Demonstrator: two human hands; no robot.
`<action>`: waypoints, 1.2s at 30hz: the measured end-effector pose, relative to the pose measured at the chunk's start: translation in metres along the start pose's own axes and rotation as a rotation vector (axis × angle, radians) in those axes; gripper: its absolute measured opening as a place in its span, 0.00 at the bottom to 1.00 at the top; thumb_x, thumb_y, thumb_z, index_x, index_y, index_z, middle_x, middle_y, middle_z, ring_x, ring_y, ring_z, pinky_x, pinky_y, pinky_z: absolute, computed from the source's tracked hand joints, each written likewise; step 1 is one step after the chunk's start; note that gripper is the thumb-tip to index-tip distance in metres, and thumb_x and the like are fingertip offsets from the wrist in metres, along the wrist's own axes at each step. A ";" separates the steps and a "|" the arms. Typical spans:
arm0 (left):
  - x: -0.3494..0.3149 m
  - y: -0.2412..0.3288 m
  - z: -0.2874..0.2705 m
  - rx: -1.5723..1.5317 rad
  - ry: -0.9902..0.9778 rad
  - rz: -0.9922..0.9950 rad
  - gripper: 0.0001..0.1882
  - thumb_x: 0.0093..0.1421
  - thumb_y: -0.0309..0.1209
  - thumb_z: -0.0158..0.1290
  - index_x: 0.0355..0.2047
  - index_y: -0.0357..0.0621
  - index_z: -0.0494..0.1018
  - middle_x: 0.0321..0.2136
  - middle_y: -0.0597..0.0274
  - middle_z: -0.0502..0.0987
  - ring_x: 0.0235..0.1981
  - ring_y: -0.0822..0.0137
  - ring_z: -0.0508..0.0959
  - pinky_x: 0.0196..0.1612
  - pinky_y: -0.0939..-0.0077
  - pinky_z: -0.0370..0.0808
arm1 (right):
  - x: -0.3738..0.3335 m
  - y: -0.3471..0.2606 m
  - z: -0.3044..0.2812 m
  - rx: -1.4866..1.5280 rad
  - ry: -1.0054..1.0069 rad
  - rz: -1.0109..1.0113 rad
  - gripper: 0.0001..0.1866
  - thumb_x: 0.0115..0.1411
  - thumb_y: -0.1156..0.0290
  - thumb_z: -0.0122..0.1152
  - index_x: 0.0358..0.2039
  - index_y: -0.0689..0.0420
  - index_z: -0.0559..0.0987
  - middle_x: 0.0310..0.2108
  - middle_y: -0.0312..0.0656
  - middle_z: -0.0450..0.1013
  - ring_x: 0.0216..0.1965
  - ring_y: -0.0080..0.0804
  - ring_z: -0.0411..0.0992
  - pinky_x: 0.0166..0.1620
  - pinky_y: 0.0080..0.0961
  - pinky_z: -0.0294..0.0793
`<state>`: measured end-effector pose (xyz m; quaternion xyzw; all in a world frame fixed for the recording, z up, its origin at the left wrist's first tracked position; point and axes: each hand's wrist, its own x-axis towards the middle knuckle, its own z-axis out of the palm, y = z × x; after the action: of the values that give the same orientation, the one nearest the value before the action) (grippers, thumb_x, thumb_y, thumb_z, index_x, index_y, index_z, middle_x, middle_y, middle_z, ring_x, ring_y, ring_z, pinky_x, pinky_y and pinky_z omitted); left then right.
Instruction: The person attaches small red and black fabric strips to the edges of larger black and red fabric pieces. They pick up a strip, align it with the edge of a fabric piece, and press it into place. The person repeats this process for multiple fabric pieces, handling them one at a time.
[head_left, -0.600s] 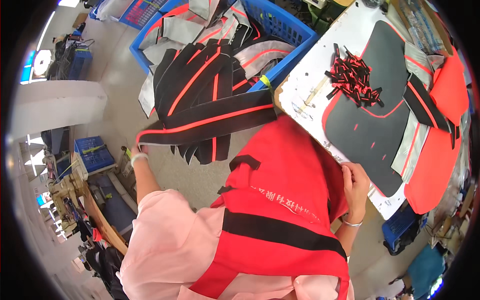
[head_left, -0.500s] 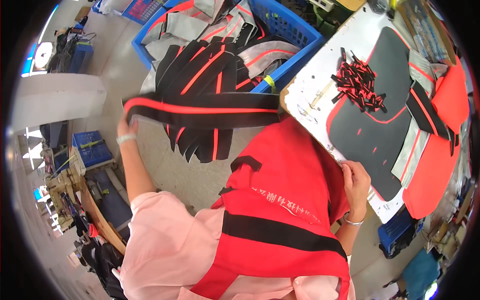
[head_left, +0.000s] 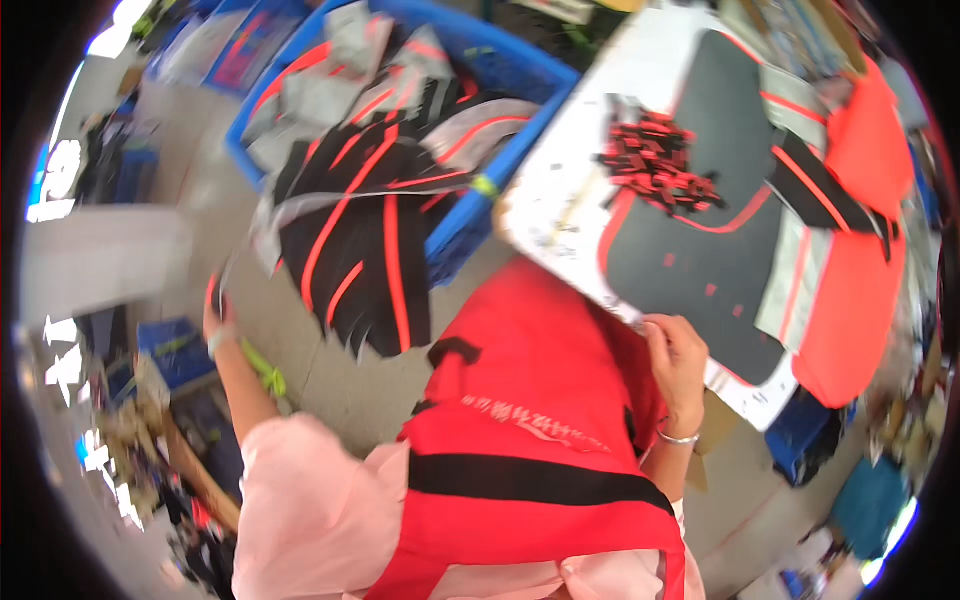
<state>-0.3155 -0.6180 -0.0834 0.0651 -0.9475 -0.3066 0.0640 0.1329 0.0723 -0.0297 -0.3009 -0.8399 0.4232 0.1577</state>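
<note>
At the left, my left hand [head_left: 218, 322] is closed on the end of a long black fabric strip with a red stripe. The strip [head_left: 350, 193] is seen nearly edge-on as a thin pale line, stretching over the crate's pile. Similar black strips with red stripes [head_left: 345, 255] hang over the near side of a blue crate [head_left: 455, 245]. My right hand [head_left: 677, 362] has its fingers curled at the near edge of a white table [head_left: 560, 190]. Just beyond it, on the table, lies a large dark grey panel with red edging [head_left: 690, 285].
A heap of small black-and-red pieces [head_left: 660, 160] sits on the panel. Red panels [head_left: 855, 310] and grey striped pieces [head_left: 797, 285] overlap the table's right side. Blue containers [head_left: 172, 350] and a sewing machine area stand at the left. My red apron [head_left: 540, 360] fills the lower middle.
My left hand has moved left and down with the strip, which has turned from broadside to nearly edge-on. The right hand stays at the table edge. The whole view has shifted.
</note>
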 end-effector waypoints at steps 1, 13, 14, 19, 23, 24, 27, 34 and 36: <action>-0.017 -0.036 0.003 -0.195 -0.033 0.085 0.18 0.69 0.34 0.46 0.55 0.39 0.72 0.49 0.57 0.78 0.49 0.62 0.77 0.50 0.72 0.79 | 0.003 -0.002 -0.007 -0.020 0.004 -0.015 0.02 0.57 0.78 0.62 0.31 0.60 0.81 0.26 0.44 0.76 0.25 0.39 0.74 0.30 0.30 0.72; -0.131 -0.057 0.117 -0.069 -0.152 -1.119 0.35 0.58 0.46 0.59 0.58 0.33 0.67 0.58 0.47 0.71 0.55 0.50 0.73 0.54 0.55 0.73 | 0.167 0.114 -0.158 -0.720 0.598 -0.106 0.18 0.56 0.67 0.62 0.48 0.56 0.78 0.49 0.49 0.75 0.47 0.48 0.74 0.51 0.40 0.72; -0.132 -0.057 0.120 -0.011 -0.185 -1.088 0.36 0.57 0.46 0.60 0.58 0.33 0.66 0.58 0.47 0.70 0.57 0.50 0.72 0.55 0.55 0.72 | 0.180 0.123 -0.152 -0.847 0.583 -0.123 0.20 0.56 0.67 0.62 0.50 0.56 0.77 0.50 0.49 0.74 0.49 0.47 0.73 0.53 0.42 0.70; -0.110 -0.017 0.151 0.331 0.039 -0.487 0.36 0.54 0.47 0.62 0.55 0.31 0.70 0.54 0.40 0.74 0.56 0.47 0.73 0.58 0.57 0.70 | 0.204 0.164 -0.142 -1.081 0.377 -0.013 0.20 0.57 0.65 0.60 0.51 0.53 0.77 0.47 0.45 0.76 0.48 0.44 0.74 0.53 0.46 0.70; -0.060 0.035 0.145 0.286 0.240 0.163 0.27 0.61 0.38 0.57 0.57 0.36 0.70 0.56 0.45 0.73 0.56 0.48 0.74 0.61 0.61 0.67 | 0.199 0.155 -0.159 -0.586 0.606 0.107 0.16 0.60 0.68 0.57 0.47 0.58 0.78 0.39 0.47 0.77 0.38 0.43 0.75 0.43 0.36 0.73; -0.046 0.060 0.149 0.162 0.271 0.317 0.24 0.63 0.36 0.55 0.56 0.35 0.71 0.56 0.45 0.74 0.56 0.48 0.74 0.61 0.61 0.66 | 0.189 0.152 -0.172 -0.434 0.761 0.106 0.15 0.61 0.69 0.56 0.47 0.60 0.78 0.37 0.46 0.77 0.36 0.40 0.75 0.41 0.33 0.73; -0.050 0.174 0.182 -0.170 0.042 0.359 0.22 0.67 0.35 0.50 0.56 0.33 0.70 0.54 0.49 0.74 0.56 0.55 0.73 0.61 0.65 0.66 | 0.130 0.140 -0.212 -0.018 1.073 -0.073 0.13 0.64 0.73 0.53 0.47 0.63 0.78 0.34 0.35 0.75 0.35 0.23 0.71 0.40 0.24 0.71; -0.216 0.442 0.257 -0.740 -0.762 0.634 0.10 0.67 0.25 0.49 0.46 0.34 0.75 0.41 0.58 0.79 0.43 0.70 0.78 0.50 0.74 0.74 | -0.053 0.046 -0.229 -0.073 1.729 -0.168 0.08 0.65 0.74 0.56 0.41 0.65 0.76 0.33 0.38 0.72 0.33 0.25 0.70 0.39 0.27 0.72; -0.286 0.485 0.261 -0.761 -1.080 0.806 0.12 0.64 0.20 0.46 0.47 0.34 0.74 0.44 0.57 0.78 0.45 0.69 0.78 0.50 0.76 0.73 | -0.090 0.012 -0.208 -0.392 1.729 -0.027 0.09 0.65 0.71 0.57 0.34 0.65 0.75 0.31 0.39 0.71 0.34 0.27 0.72 0.36 0.26 0.73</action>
<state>-0.1177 -0.0322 -0.0308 -0.4699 -0.6272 -0.5534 -0.2821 0.3144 0.1485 0.0822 -0.5273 -0.4879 -0.1054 0.6876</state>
